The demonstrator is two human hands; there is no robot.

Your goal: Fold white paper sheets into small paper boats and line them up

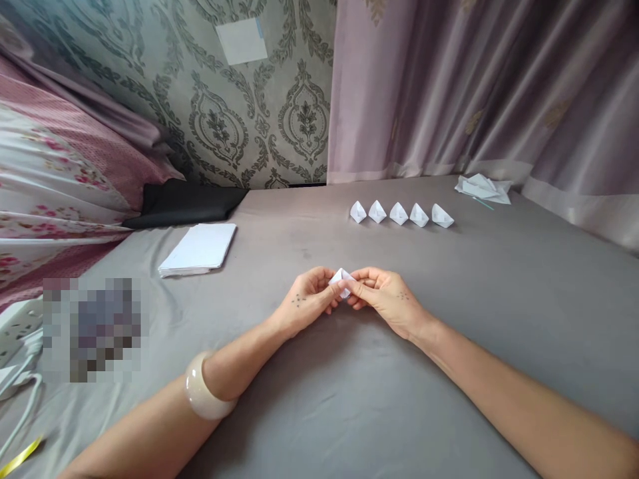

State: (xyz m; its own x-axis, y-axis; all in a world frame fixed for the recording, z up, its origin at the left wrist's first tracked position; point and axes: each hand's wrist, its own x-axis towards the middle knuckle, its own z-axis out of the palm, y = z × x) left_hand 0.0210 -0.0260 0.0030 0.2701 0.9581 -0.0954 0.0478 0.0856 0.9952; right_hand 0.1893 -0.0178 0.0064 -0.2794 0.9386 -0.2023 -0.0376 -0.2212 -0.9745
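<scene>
A small folded white paper piece [342,274] is pinched between my two hands above the grey sheet. My left hand [312,293] grips its left side, thumb in front and fingers curled behind. On the opposite side my right hand [382,293] holds it the same way, and the thumbs nearly meet at the middle. The paper's pointed top shows between the hands; its lower part is partly covered by the thumbs. Beyond the hands, several folded white paper pieces [399,214] stand in a row, much like the one I hold.
A stack of white paper [200,247] lies to the left, near a black folded cloth [192,201]. More folded paper [483,188] is heaped at the far right by the curtain [424,86]. A white power strip [17,329] with cables sits at the left edge, beside a blurred-out object [107,326].
</scene>
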